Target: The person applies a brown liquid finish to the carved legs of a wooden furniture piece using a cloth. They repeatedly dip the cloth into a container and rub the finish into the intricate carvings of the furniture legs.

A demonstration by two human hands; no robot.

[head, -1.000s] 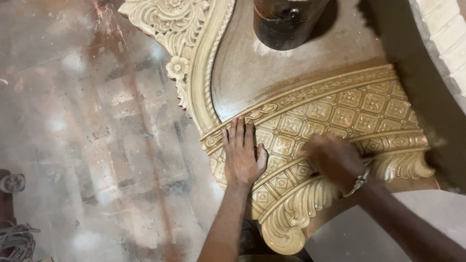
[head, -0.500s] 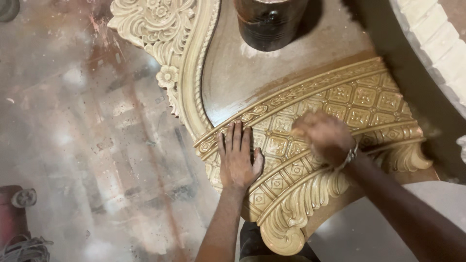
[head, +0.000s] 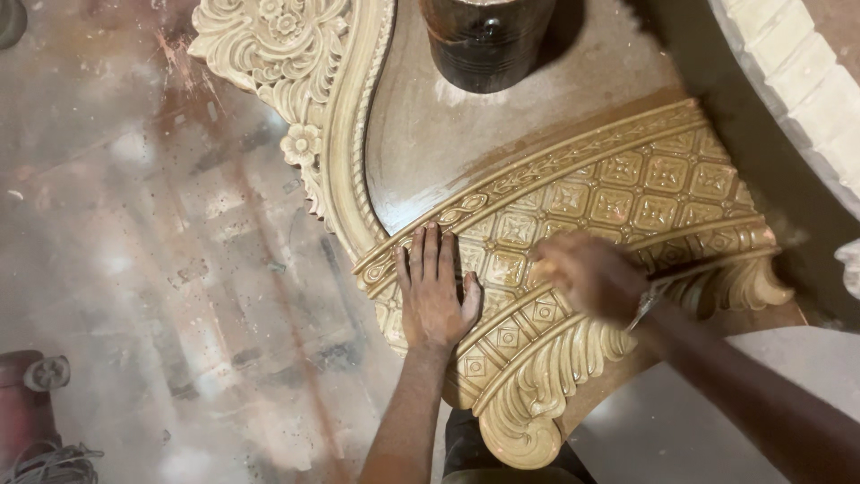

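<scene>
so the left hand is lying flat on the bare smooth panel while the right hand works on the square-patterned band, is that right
Not quite. In the head view the left hand lies flat, fingers together, on the carved square-patterned band, not on the smooth panel above it. The right hand, blurred, is on that same band further along.

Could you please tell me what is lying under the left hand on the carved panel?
The left hand lies flat on the carved panel, on its grid of square relief tiles. The carving directly beneath the palm is covered.
</scene>
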